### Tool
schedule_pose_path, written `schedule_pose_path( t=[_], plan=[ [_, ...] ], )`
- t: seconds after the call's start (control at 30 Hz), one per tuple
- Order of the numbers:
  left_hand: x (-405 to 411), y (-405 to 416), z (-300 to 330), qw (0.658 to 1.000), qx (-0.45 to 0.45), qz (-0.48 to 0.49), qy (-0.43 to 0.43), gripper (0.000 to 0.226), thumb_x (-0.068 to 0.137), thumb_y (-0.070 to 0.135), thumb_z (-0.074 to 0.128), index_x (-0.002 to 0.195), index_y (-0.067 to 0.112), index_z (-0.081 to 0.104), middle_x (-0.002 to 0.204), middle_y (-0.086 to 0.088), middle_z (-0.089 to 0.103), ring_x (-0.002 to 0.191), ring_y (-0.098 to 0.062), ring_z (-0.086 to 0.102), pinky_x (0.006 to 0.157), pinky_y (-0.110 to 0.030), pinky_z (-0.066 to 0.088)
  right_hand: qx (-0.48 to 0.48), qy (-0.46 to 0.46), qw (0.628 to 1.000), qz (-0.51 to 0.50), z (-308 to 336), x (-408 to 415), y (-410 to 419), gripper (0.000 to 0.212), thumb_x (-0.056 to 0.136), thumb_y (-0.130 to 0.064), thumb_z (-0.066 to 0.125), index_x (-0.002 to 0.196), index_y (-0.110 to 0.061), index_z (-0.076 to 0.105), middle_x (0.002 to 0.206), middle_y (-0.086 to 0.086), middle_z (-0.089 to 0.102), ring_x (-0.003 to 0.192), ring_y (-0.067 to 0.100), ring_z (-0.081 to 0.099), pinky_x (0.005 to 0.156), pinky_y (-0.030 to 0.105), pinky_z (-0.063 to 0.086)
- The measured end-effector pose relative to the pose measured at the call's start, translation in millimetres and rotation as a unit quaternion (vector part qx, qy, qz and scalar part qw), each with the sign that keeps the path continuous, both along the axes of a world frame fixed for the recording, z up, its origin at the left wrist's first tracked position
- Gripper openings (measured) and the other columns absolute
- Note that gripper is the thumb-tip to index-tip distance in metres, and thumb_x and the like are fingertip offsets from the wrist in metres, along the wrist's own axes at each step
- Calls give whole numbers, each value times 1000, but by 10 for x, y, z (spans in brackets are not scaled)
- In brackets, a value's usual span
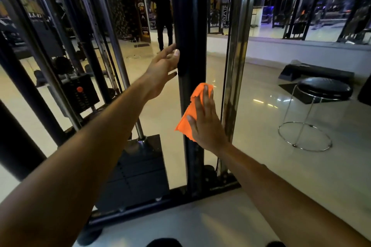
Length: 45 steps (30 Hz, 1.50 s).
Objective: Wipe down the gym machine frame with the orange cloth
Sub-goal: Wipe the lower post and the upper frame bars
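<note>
Orange cloth (189,115) lies flat against the black upright frame post (189,16), pressed by the right hand's (204,118) straight fingers. Above it, the left hand (163,66) braces the post, fingers loose. Long, firmly pressed strokes would likely clean best.

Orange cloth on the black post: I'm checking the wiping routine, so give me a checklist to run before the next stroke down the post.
1. Orange cloth lies against the black post: ok.
2. Right hand presses the cloth flat with straight fingers: ok.
3. Left hand steadies the post higher up, apart from the cloth: ok.
4. Post below the cloth is free of obstacles down to the base bar: ok.
5. Cloth clean enough: cannot tell.
6. Stool stands off to the right, out of the arm's way: ok.
</note>
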State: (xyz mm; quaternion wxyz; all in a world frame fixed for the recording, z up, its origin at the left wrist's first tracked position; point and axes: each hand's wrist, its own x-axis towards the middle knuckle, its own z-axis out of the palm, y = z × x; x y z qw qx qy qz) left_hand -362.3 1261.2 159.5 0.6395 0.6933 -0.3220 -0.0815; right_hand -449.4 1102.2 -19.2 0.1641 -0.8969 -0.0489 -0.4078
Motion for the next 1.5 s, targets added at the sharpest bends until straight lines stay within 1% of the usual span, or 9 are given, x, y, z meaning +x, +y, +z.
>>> schedule_pose_path(
  t=[0.1,0.3,0.47,0.7,0.83,0.93,1.13,1.33,1.5],
  plan=[
    [-39,-13,-132,1000,11,9,26,57,110,45,55,164,32,42,151,8,63,141,-16,58,126,-49,39,31,-9,999,2,182,25,22,77,116,-49,38,174,-15,1,181,6,-18,168,33,-11,120,64,44],
    [-92,-97,-231,999,-12,27,29,54,110,48,53,161,32,44,153,7,61,144,-17,55,125,-50,38,15,-47,998,-23,268,124,50,77,116,-44,45,174,-11,5,182,13,-8,168,38,-8,133,61,17],
    [-163,-95,-611,999,-6,39,19,52,114,43,49,163,29,40,153,6,61,141,-11,57,120,-40,43,-8,11,1000,-11,-658,-23,-12,79,116,-43,45,174,-13,1,182,15,-6,168,37,-8,130,63,24],
    [-147,-121,-1223,995,53,10,88,68,107,72,35,166,36,37,161,10,52,143,-15,53,121,-46,43,104,-57,993,6,-244,244,86,79,115,-39,53,172,-3,11,181,18,-4,168,39,-5,131,62,24],
    [-107,-155,-1416,998,15,27,63,60,112,62,36,162,30,43,154,10,59,142,-13,55,124,-44,40,43,-4,999,-12,-1156,130,22,79,116,-41,49,172,-5,9,180,14,-13,168,41,-7,131,65,22],
    [-156,-168,-1624,998,10,30,53,47,114,57,36,153,32,50,145,15,63,142,-12,54,127,-48,36,34,39,999,-5,-1738,-2,14,85,115,-43,45,172,-15,-11,180,12,-20,168,41,-7,128,66,28],
    [-181,-212,-2047,995,-13,43,89,52,113,62,35,153,32,50,156,10,57,149,-20,48,128,-51,33,115,-17,993,5,-1337,172,124,79,117,-46,42,173,-17,-6,179,1,-23,169,33,-9,132,63,20],
    [-137,-233,-2397,995,-48,44,78,35,117,47,38,139,35,60,140,14,70,139,-13,59,123,-47,40,85,51,995,9,-2446,103,-6,87,113,-52,47,171,-18,-7,180,4,-24,168,41,4,126,65,34],
    [-127,-153,-2779,995,-21,40,86,36,116,40,44,147,28,58,144,10,68,139,-11,59,119,-42,45,164,-16,986,7,-1976,272,183,80,115,-50,41,170,-15,-5,180,5,-9,168,39,3,130,62,28]
  ],
)
